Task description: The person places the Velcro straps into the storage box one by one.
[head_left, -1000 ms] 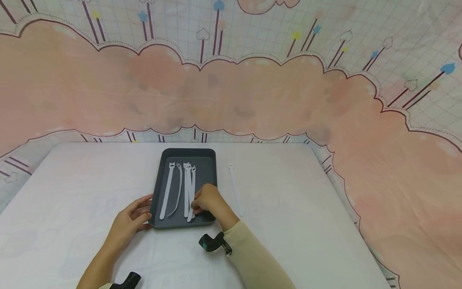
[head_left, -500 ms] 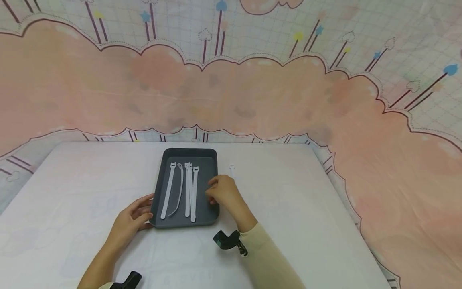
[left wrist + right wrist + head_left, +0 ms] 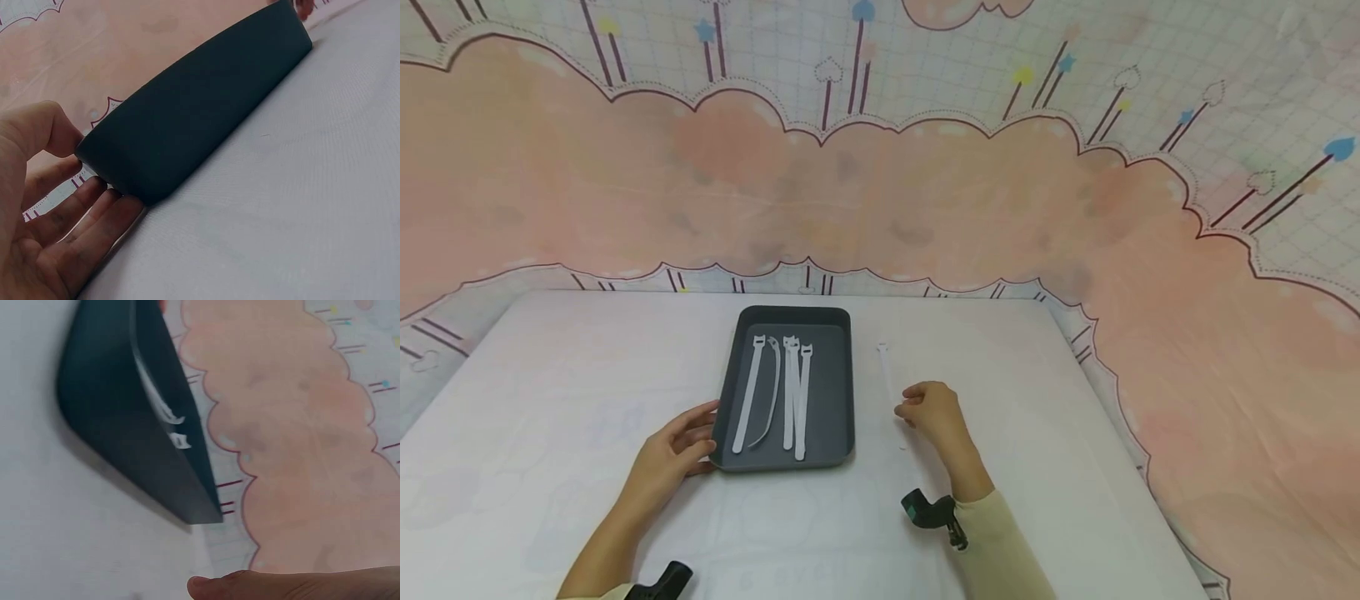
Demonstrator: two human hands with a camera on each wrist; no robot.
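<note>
A dark grey rectangular tray (image 3: pixel 835 383) sits on the white table. Several white slotted-head cable ties (image 3: pixel 748 396) lie lengthwise in it, one of them curved. My left hand (image 3: pixel 666 454) holds the tray's near-left corner, thumb and fingers against its outer wall, as the left wrist view also shows. To the right of the tray, a single white cable tie (image 3: pixel 883 362) lies on the table, hard to see against it. Over its lower part is my right hand (image 3: pixel 936 412), fingers loosely bent; nothing shows between them. In the right wrist view only a thumb (image 3: pixel 250 584) of that hand appears.
The white tabletop (image 3: pixel 1037 467) stretches around the tray, its far edge just behind it. A patterned pink and white cloth (image 3: pixel 850 200) hangs behind and runs down the right side. Both wrists carry a black camera mount (image 3: pixel 932 510).
My right hand has left the cable ties in the tray and moved right, over the single tie on the table. The left hand stays at the tray corner.
</note>
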